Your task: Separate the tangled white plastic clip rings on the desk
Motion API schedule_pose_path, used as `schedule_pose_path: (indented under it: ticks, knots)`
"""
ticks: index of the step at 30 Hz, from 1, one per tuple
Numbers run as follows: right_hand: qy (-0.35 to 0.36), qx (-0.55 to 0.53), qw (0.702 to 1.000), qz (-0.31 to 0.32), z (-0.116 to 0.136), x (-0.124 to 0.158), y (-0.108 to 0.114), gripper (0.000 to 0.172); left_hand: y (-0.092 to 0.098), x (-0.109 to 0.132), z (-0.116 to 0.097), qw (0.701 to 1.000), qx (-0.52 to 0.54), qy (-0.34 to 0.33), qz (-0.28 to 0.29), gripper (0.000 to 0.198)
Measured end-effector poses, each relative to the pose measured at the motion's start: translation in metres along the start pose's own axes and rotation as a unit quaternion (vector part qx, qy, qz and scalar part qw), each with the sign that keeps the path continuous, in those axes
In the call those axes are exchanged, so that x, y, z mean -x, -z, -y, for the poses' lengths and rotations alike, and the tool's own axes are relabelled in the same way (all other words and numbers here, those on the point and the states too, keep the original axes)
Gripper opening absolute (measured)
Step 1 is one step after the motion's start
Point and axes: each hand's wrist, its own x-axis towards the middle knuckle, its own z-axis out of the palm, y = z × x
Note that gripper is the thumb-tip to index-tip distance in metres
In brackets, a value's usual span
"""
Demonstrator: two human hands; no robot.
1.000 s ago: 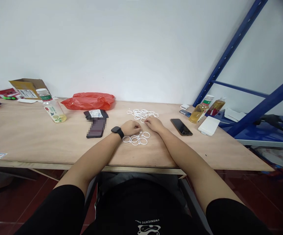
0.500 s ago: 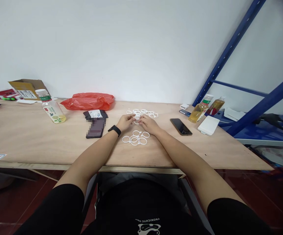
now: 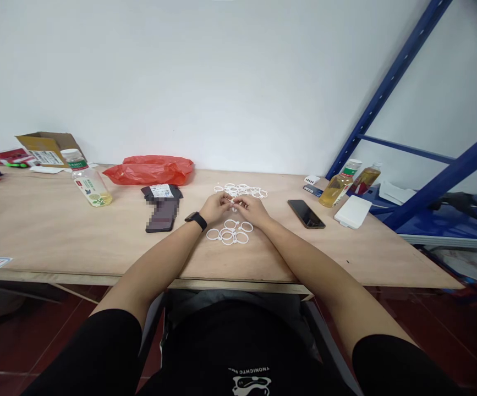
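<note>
My left hand [image 3: 217, 208], with a black watch on its wrist, meets my right hand [image 3: 250, 208] at the middle of the table. Between their pinched fingertips is a white plastic ring [image 3: 233, 208], mostly covered by the fingers. Just beyond the hands lies a loose pile of similar white rings [image 3: 243, 190], partly overlapping. Closer to me, below the wrists, a smaller group of white rings [image 3: 235, 236] lies flat, each with a small tab on its rim.
On the left are a red plastic bag [image 3: 151, 170], a dark phone-like object [image 3: 163, 214], a bottle [image 3: 92, 187] and a cardboard box [image 3: 48, 148]. To the right lie a phone [image 3: 306, 213], a white case [image 3: 352, 212] and another bottle [image 3: 337, 188], near a blue metal rack [image 3: 387, 88].
Both hands have drawn slightly closer together and their fingertips now meet around the ring. The ring groups on the table look the same.
</note>
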Motion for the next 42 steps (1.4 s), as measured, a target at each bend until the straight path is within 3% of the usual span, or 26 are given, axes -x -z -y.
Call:
schedule_pose_path:
  ticks: [6, 19, 23, 27, 31, 35, 39, 42]
  knots:
    - [-0.005, -0.017, 1.0, -0.022, -0.002, -0.001, 0.002, 0.01, 0.002, -0.002, -0.005, 0.998, 0.041, 0.047, -0.002, 0.039]
    - [0.06, 0.063, 0.996, 0.009, 0.001, -0.001, 0.004, 0.013, 0.003, 0.0, -0.008, 1.0, 0.009, 0.011, 0.012, 0.039]
    - [0.041, 0.054, 0.998, -0.005, -0.003, -0.005, 0.007, 0.016, 0.0, -0.002, -0.007, 0.999, -0.041, -0.025, -0.013, 0.03]
    - [-0.036, 0.092, 0.994, -0.046, -0.028, -0.007, 0.021, 0.023, 0.001, 0.0, -0.012, 0.981, -0.157, -0.102, -0.052, 0.015]
    - [-0.144, 0.183, 0.971, -0.061, -0.064, -0.001, 0.044, 0.033, 0.002, 0.007, -0.019, 0.971, -0.22, -0.091, 0.024, 0.014]
    - [-0.229, 0.251, 0.941, 0.003, -0.082, 0.004, 0.055, 0.04, -0.002, 0.011, -0.022, 0.954, -0.265, -0.108, 0.091, 0.013]
    - [-0.244, 0.298, 0.921, 0.053, -0.084, 0.002, 0.053, 0.044, -0.008, 0.012, -0.023, 0.947, -0.259, -0.153, 0.118, 0.011]
    - [-0.243, 0.314, 0.915, 0.064, -0.084, 0.001, 0.049, 0.044, -0.012, 0.013, -0.02, 0.946, -0.248, -0.139, 0.155, 0.012]
